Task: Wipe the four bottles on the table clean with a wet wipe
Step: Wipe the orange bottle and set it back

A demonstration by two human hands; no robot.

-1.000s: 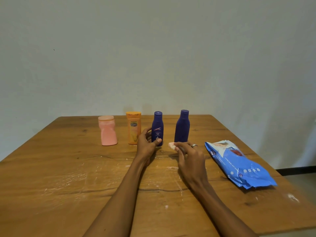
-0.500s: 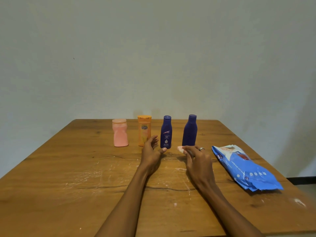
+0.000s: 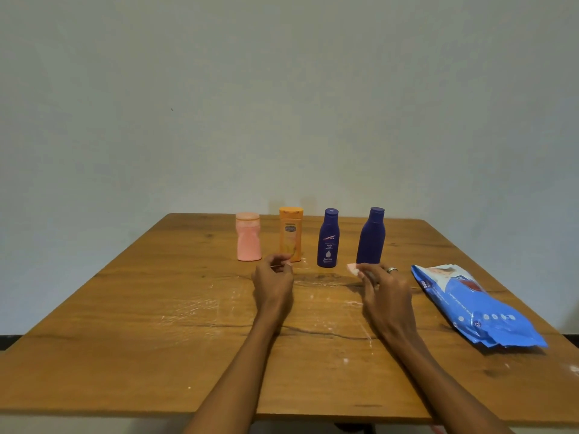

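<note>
Near desk (image 3: 131, 308) far edge, upright in a row: pink bottle (image 3: 248, 238), orange bottle (image 3: 291, 234), small blue bottle (image 3: 327, 239), tall blue bottle (image 3: 371, 238). Left hand (image 3: 273, 281), fingers loosely curled, empty, before the orange bottle. Right hand (image 3: 383, 288) pinches folded wipe (image 3: 353, 269) by tall bottle's base; wipes pack (image 3: 476, 305) lies near right edge.

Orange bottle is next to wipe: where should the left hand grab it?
Probably around the orange bottle at mid-body, from the near side. It stands upright, with gaps to the pink bottle and labelled blue bottle. The left hand sits just before it.
</note>
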